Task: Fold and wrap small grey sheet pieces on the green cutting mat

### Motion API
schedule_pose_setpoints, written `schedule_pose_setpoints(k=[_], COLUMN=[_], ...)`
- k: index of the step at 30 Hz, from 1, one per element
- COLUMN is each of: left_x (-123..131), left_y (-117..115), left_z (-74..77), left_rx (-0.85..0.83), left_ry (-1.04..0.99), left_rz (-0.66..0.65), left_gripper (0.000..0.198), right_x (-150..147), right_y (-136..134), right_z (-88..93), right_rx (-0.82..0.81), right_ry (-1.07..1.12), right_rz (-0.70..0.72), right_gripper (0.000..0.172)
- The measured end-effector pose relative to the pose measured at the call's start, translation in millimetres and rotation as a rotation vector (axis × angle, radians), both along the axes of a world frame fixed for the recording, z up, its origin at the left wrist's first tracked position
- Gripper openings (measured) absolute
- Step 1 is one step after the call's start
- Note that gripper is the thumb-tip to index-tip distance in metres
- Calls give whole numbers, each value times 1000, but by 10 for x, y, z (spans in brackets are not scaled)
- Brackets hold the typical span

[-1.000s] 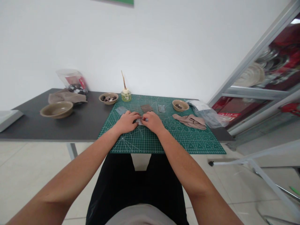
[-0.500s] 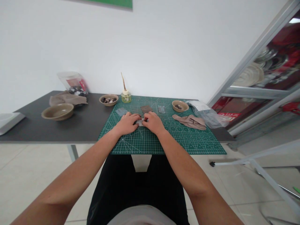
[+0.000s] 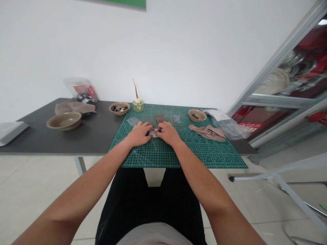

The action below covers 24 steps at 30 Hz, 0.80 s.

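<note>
On the green cutting mat (image 3: pixel 163 154), a small pale, flat piece (image 3: pixel 154 133) lies between my two hands; its kind is too small to tell. My left hand (image 3: pixel 139 134) grips its left end, thumb and fingers drawn together. At the right end, my right hand (image 3: pixel 169 133) pinches it with bent fingers, which partly cover a dark spot. Just beyond the hands are a brown square piece (image 3: pixel 160 118), a bluish clear sheet (image 3: pixel 133 121) and a small clear packet (image 3: pixel 176 118).
Bowls of dark and pale pebble-like pieces stand at the back left (image 3: pixel 119 108) and right (image 3: pixel 197 115). A glass jar with a brush (image 3: pixel 138 104) is near the wall. Brown cloth (image 3: pixel 208 132) and a plastic bag (image 3: pixel 230 126) lie right; another bowl (image 3: pixel 63 121) sits left.
The view has shifted very slightly. Both hands stay at the pale piece, with the right fingers moved only a little.
</note>
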<state>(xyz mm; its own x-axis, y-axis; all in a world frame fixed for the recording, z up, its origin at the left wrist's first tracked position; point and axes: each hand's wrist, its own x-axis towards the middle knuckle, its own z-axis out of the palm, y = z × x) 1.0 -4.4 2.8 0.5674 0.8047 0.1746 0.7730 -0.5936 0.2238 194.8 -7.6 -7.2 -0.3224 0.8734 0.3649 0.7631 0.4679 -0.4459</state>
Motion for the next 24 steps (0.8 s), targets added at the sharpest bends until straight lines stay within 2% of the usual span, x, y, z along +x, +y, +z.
schedule_pose_setpoints(k=[8, 15, 21, 24], left_x=[13, -1, 10, 16], left_y=[25, 26, 12, 4], left_z=[-30, -11, 3, -2], left_rx=[11, -13, -12, -2], left_ry=[-15, -35, -14, -15], left_rz=[24, 16, 24, 34], left_gripper=[26, 28, 29, 31], right_x=[-14, 7, 4, -13], right_y=[8, -10, -14, -5], right_z=[12, -12, 23, 27], right_rx=[-8, -3, -1, -24], right_ry=[27, 17, 14, 11], right_rz=[129, 43, 137, 130], right_gripper=[14, 20, 13, 9])
